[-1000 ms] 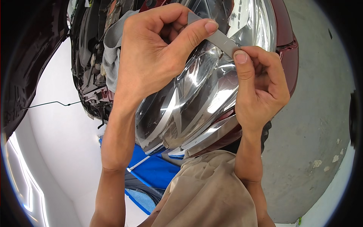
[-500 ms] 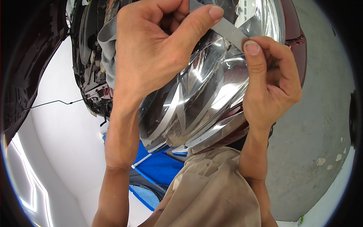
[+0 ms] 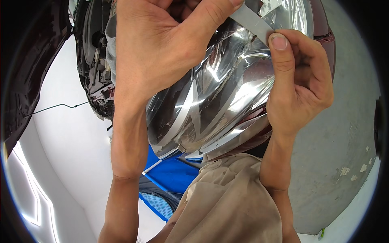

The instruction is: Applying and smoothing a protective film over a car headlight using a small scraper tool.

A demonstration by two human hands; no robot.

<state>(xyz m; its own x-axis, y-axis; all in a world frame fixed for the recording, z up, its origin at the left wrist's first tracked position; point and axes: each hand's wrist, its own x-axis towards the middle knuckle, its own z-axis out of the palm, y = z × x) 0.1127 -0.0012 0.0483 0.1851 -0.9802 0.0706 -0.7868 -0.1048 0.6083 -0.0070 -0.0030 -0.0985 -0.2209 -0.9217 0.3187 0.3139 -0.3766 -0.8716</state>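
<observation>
A narrow silver-grey strip, like tape (image 3: pixel 252 22), is held taut between my hands above a large car headlight (image 3: pixel 214 95). My left hand (image 3: pixel 162 50) grips the strip's far end with curled fingers and thumb; its fingertips are cut off by the top edge. My right hand (image 3: pixel 300 79) pinches the near end between thumb and forefinger, the other fingers curled. The headlight looks shiny and wrinkled, as if under clear film. Grey strips (image 3: pixel 184 115) run across its lower part.
The engine bay (image 3: pixel 93 52) is exposed at left, with a grey cloth (image 3: pixel 110 44) beside my left wrist. A raised dark red hood (image 3: pixel 32 69) and its thin prop rod (image 3: pixel 60 106) are farther left. Grey floor (image 3: pixel 344 121) lies right. Blue fabric (image 3: pixel 172 172) lies below the headlight.
Both hands have shifted a little farther away, carrying the strip up and to the right in view. They keep their grip. The view itself has moved slightly.
</observation>
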